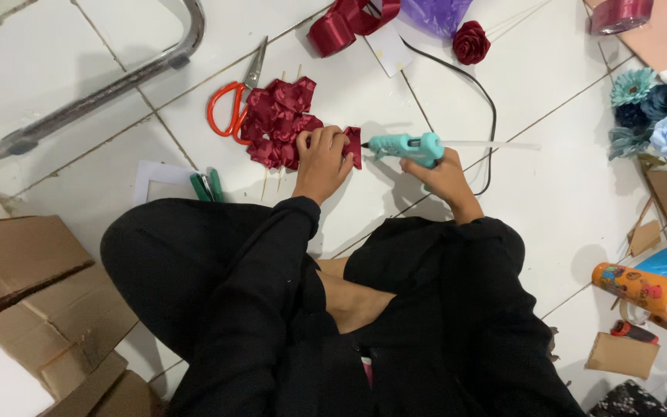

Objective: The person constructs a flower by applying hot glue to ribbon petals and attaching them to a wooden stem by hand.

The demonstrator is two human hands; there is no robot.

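left hand pinches satin ribbon piece; right hand grips teal plastic glue gun.

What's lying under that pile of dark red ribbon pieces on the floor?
Thin wooden sticks poke out from beneath the ribbon pieces, on white floor tiles. The left hand covers the pile's right edge, hiding anything there.

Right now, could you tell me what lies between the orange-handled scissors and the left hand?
In the head view, a heap of dark red ribbon petals lies between the scissors and the left hand.
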